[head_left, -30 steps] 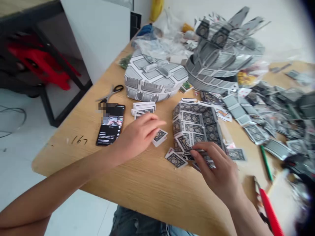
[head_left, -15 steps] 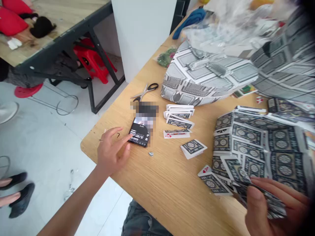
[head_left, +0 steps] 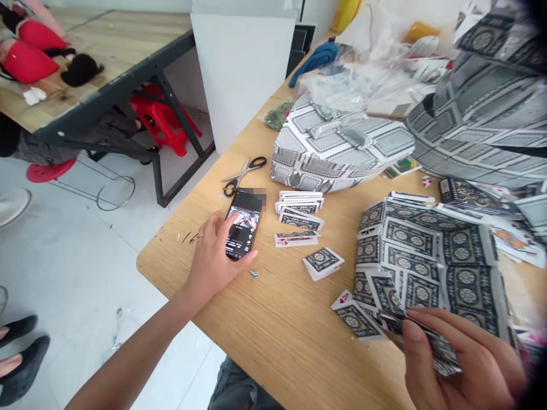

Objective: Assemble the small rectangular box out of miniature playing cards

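My left hand reaches over a phone lying on the table with its screen lit. Its fingers are apart, the index finger over the screen and the thumb by the lower right edge. In my right hand, pinched between thumb and fingers, are folded playing cards, partly hidden by the fingers. They are close against a panel built from interlocked dark-backed cards. A bent ace card lies just left of them. A folded card and a row of folded cards stand nearer the phone.
Black-handled scissors lie open beyond the phone. A large grey-and-white folded-card structure stands at the back, with plastic bags behind it. A card box is at the right. Left of the table are another table and red stool.
My left hand has moved farther over the phone, and the phone now sits more upright in view with a different screen picture. My right hand keeps its pinch. The view has shifted slightly.
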`<state>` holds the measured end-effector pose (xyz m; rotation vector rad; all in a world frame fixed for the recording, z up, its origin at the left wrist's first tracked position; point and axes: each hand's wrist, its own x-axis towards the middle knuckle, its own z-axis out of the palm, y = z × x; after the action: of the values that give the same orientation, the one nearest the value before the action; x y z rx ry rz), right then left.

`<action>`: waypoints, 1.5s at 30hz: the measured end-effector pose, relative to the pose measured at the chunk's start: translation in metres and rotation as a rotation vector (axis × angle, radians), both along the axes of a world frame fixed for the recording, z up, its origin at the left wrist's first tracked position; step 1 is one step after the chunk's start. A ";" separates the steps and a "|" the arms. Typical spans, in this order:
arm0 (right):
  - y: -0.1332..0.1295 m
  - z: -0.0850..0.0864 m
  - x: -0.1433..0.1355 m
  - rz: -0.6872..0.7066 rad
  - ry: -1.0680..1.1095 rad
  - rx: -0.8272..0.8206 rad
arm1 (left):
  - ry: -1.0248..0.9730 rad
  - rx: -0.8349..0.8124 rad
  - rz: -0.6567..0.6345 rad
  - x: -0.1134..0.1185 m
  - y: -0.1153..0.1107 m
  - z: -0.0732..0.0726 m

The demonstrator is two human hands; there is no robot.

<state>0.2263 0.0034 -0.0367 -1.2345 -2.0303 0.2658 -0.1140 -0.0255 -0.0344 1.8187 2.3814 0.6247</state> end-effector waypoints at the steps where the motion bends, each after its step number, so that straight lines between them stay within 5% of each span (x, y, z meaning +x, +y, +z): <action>1: 0.001 0.005 -0.006 -0.050 -0.001 0.039 | 0.005 0.005 0.017 0.001 0.001 -0.001; 10: 0.000 0.012 -0.014 -0.080 0.015 0.077 | 0.088 -0.009 0.037 0.004 -0.004 -0.004; 19: 0.003 0.013 -0.013 -0.006 -0.057 0.162 | -0.076 0.067 0.024 0.018 -0.002 -0.003; 25: 0.002 0.016 -0.015 -0.018 -0.092 0.169 | -0.191 0.092 0.103 0.038 -0.012 -0.001; 33: 0.003 0.013 -0.015 -0.022 -0.072 0.236 | -0.228 0.140 0.053 0.076 -0.038 -0.006; 45: 0.005 0.012 -0.013 0.007 -0.073 0.236 | -0.210 0.200 -0.004 0.049 -0.054 0.001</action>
<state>0.2130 0.0081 -0.0247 -1.1035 -2.0609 -0.0166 -0.0653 -0.0798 -0.0333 1.7276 2.2466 1.0311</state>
